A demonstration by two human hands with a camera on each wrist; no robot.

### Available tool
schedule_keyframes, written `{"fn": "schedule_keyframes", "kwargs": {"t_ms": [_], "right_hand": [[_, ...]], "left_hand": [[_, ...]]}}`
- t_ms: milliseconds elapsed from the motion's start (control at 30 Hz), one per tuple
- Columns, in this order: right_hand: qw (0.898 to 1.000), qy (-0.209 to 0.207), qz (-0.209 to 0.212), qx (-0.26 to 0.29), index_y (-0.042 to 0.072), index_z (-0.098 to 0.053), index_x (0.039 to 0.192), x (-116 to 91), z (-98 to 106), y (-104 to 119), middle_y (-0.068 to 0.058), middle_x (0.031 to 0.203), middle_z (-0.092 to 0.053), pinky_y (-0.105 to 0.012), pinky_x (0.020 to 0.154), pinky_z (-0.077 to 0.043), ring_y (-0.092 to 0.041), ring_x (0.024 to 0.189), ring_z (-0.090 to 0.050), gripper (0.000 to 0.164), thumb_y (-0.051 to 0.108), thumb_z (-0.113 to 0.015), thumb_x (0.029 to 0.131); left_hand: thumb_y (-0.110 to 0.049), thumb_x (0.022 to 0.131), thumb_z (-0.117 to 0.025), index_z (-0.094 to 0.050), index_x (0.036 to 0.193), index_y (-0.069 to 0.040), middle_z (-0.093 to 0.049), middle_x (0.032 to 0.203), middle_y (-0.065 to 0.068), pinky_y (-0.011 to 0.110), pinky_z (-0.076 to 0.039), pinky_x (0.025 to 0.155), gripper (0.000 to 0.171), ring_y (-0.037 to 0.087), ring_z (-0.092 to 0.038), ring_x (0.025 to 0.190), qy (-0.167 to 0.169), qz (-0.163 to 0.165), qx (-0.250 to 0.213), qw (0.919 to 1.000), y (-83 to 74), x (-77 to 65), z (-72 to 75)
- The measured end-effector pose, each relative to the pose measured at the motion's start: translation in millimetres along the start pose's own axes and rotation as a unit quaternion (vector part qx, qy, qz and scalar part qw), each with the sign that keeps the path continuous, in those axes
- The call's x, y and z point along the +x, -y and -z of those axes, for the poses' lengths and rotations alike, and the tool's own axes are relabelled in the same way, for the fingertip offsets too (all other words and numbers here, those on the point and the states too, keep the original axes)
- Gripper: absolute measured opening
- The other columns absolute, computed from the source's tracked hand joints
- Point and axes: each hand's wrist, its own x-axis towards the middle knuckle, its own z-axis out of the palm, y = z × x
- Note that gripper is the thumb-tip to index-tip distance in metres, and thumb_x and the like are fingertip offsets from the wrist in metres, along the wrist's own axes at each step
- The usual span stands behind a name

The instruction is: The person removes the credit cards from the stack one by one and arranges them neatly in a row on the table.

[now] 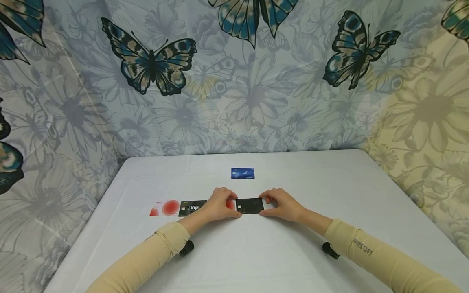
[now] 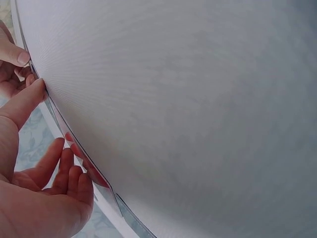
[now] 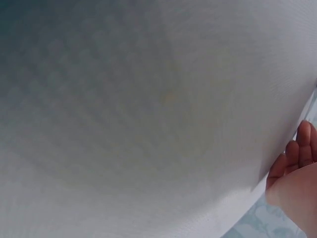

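Contact, or something close to it, is seen at the left between a red-and-white card (image 1: 170, 208) and a black "Vip" card (image 1: 192, 206), both laid flat on the white table (image 1: 366, 183), apparently so that each printed face can be seen. The "Vip" card is partly covered at its right by the left hand (image 1: 220, 205), by whose thumb and forefinger the left end of a dark card (image 1: 250, 206) is held, thumb near and forefinger far. Within that hand's curve, a second red card (image 1: 230, 204) is partly shown; whether the "Vip" card is met by it cannot be told. Farther off, well apart from this line, a blue VIP card (image 1: 242, 173) is set, touched by neither hand. The dark card is placed at the line's right, its right end pinched by the right hand (image 1: 283, 205). With 2 narrow grips on opposite ends, its angle can probably be governed evenly, and most of its face is left uncovered.
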Motion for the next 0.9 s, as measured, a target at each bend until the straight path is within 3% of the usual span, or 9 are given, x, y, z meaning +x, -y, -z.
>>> {"fn": "schedule_keyframes", "kwargs": {"t_ms": [433,900], "right_hand": [[1.000,-0.015,0.005,0.000,0.004,-0.065,0.116,-3,-1,4,0.003,0.089,-0.058,-0.035,0.081,-0.039,-0.017,0.087,-0.047,0.047,0.031,-0.081,0.081],[0.997,-0.026,-0.018,0.065,0.007,-0.065,0.112,-2,-2,21,-0.003,0.103,-0.065,-0.044,0.086,-0.043,-0.025,0.096,-0.055,0.040,0.029,-0.080,0.082]], "left_hand": [[-0.032,0.075,-0.084,-0.064,0.117,-0.008,-0.058,0.111,0.007,0.036,-0.045,0.086,0.053,0.023,-0.045,0.106,0.002,-0.007,-0.005,1.0000,-1.5,0.5,0.8],[-0.032,0.077,-0.083,-0.062,0.119,-0.009,-0.062,0.109,0.005,0.039,-0.045,0.091,0.052,0.022,-0.053,0.102,-0.009,-0.017,-0.025,0.9995,-4.6,-0.1,3.1]]}}
